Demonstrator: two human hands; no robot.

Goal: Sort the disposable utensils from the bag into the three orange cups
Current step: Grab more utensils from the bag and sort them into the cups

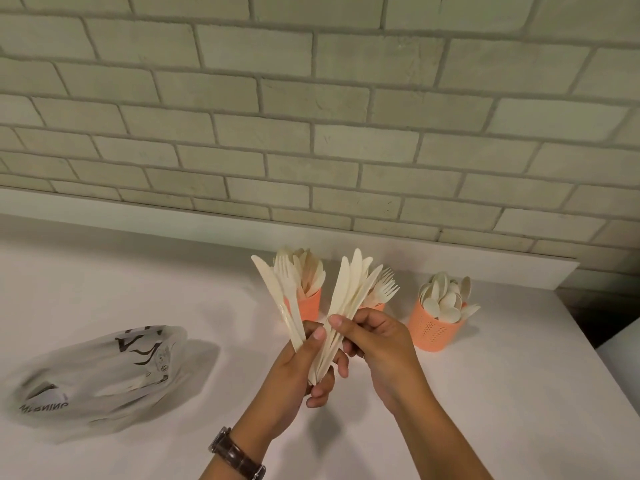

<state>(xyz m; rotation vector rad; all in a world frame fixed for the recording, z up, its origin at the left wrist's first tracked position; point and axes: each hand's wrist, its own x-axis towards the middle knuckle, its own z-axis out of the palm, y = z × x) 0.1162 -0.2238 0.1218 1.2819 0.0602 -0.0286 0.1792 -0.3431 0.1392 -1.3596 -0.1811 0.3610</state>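
My left hand (304, 368) grips a fanned bundle of cream disposable knives (346, 292) by the handles, above the white table. My right hand (377, 341) pinches some of these knives from the right side. Behind the bundle stand three orange cups. The left cup (308, 304) holds knives and the middle cup (377, 306), mostly hidden, holds forks (386, 289). Spoons (443, 299) fill the right cup (433, 332). The white plastic bag (100, 375) lies crumpled at the left of the table.
A white table (485, 393) runs up to a brick wall (311, 116) behind a low ledge. Its right edge drops off near the right cup. A brown wristwatch (235, 457) sits on my left wrist.
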